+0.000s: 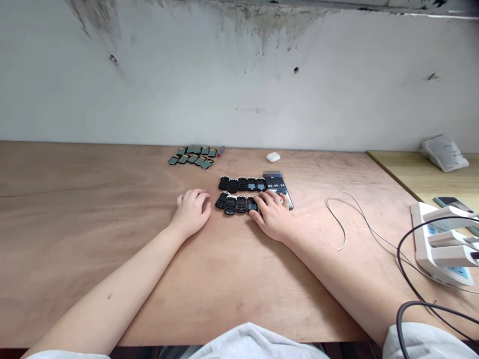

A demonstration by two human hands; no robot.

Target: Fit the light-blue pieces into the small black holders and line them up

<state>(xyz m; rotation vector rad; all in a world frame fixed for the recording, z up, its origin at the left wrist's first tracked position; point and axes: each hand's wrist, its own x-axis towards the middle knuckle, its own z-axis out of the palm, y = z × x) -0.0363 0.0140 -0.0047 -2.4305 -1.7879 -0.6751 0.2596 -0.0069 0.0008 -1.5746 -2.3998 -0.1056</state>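
Note:
My left hand (191, 212) rests on the table, fingers loosely curved and thumb apart, with nothing visible in it. Just right of it lie two rows of small black device casings (242, 184) with pale top edges. Some of these have grey screen-like windows. My right hand (275, 215) lies over the right end of the front row, its fingers spread. Its fingertips cover part of a casing (252, 204) there and the lower part of a phone (276, 185) showing a timer. Whether the hand presses on either cannot be made out.
Several small green-grey screen modules (192, 158) lie at the back, beside a screwdriver (220, 151). A white earbud case (273, 157) sits behind the phone. To the right are a thin white cable (359, 207), a power strip (421, 239), black cables (400, 254) and a white packet (445, 152).

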